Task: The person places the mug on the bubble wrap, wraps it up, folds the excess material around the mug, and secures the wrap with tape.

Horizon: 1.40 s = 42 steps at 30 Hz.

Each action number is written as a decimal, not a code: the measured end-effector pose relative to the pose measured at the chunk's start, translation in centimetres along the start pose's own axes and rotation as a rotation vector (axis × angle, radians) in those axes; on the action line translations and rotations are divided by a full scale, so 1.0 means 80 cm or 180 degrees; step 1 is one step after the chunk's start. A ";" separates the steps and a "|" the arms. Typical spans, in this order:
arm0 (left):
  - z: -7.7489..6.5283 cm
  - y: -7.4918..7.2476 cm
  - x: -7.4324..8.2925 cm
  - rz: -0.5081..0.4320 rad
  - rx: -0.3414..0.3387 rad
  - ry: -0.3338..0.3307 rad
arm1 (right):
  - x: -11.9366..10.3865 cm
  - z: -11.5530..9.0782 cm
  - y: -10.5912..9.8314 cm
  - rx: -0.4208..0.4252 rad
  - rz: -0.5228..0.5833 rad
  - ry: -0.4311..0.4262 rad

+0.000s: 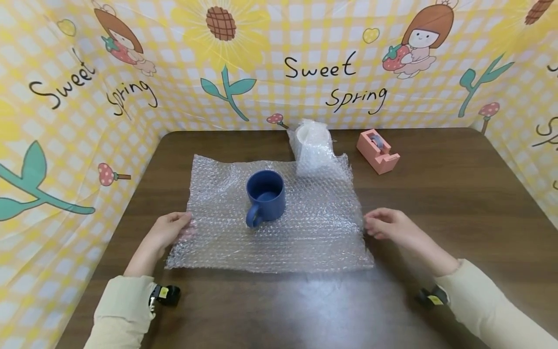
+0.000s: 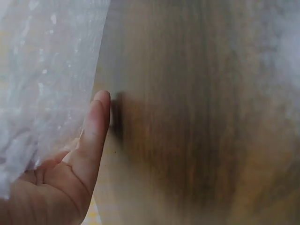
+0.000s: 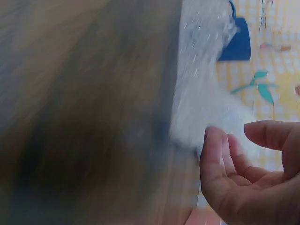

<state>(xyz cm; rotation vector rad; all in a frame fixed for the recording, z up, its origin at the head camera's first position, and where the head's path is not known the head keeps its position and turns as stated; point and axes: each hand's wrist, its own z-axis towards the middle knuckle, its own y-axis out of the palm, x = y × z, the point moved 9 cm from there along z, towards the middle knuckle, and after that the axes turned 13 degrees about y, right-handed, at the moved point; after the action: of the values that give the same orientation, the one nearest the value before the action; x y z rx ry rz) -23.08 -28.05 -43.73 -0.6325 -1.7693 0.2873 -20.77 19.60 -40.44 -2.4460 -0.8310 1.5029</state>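
A blue mug (image 1: 272, 206) stands upright on a sheet of bubble wrap (image 1: 305, 242), its handle toward the near left. At the sheet's left edge is my left hand (image 1: 167, 230), the thumb extended and some fingers reaching behind the clear plastic. In the left wrist view, the bubble wrap (image 2: 51, 70) partly covers those fingers. My right hand (image 1: 390, 225) is beside the right edge of the sheet, its fingers bent. The right wrist view shows a gap between thumb and fingertips of that right hand (image 3: 243, 173), with nothing held there.
A bubble-wrapped white object (image 1: 313, 145) stands at the back, overlapping the sheet's far right corner. To its right is a pink tape dispenser (image 1: 377, 152) with a roll of tape. The brown table (image 1: 457, 194) meets a yellow checked cloth backdrop (image 1: 270, 92).
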 end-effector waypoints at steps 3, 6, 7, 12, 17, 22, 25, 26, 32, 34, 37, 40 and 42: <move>0.004 0.001 0.002 0.0006 0.0008 -0.0006 | 0.032 -0.006 0.001 -0.0084 0.0000 0.0379; 0.007 0.000 0.003 -0.0008 0.0040 -0.0023 | 0.056 -0.011 0.019 -0.0434 0.0193 0.0685; 0.007 -0.001 0.002 -0.0014 0.0049 -0.0033 | 0.061 -0.012 0.027 -0.0626 0.0336 0.0755; 0.009 0.000 0.002 -0.0168 0.0079 0.0000 | 0.064 -0.016 0.063 -0.1416 0.1214 0.0835; 0.009 -0.002 0.003 -0.0024 0.0081 -0.0024 | 0.024 -0.016 0.063 -0.1602 0.1637 0.0329; 0.007 -0.003 0.003 0.0076 0.0116 -0.0045 | -0.030 -0.015 0.051 -0.1371 0.1775 -0.0161; 0.006 -0.003 0.002 0.0029 0.0153 -0.0041 | -0.060 -0.011 0.049 -0.1120 0.1817 -0.0294; 0.006 -0.003 0.003 0.0017 0.0157 -0.0036 | -0.070 -0.009 0.050 -0.1044 0.1814 -0.0340; 0.007 -0.003 0.006 -0.0036 0.0176 0.0000 | -0.122 0.007 0.063 -0.0705 0.1913 -0.0641; 0.007 -0.004 0.007 0.0006 0.0185 -0.0005 | -0.138 0.014 0.070 -0.0574 0.1787 -0.0755; 0.006 -0.005 0.007 0.0124 0.0184 -0.0026 | -0.163 0.020 0.080 -0.0338 0.1415 -0.1001; 0.006 -0.007 0.008 0.0213 0.0173 -0.0042 | -0.184 0.026 0.089 -0.0017 0.0931 -0.1300; 0.005 -0.007 0.008 0.0230 0.0166 -0.0048 | -0.192 0.032 0.096 0.0119 0.0681 -0.1479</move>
<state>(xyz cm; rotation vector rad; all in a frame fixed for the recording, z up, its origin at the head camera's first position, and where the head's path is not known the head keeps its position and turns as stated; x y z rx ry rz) -23.76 -28.12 -43.07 -0.6594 -1.7501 0.3876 -25.35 4.65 -32.83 -2.2455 -0.6084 2.1931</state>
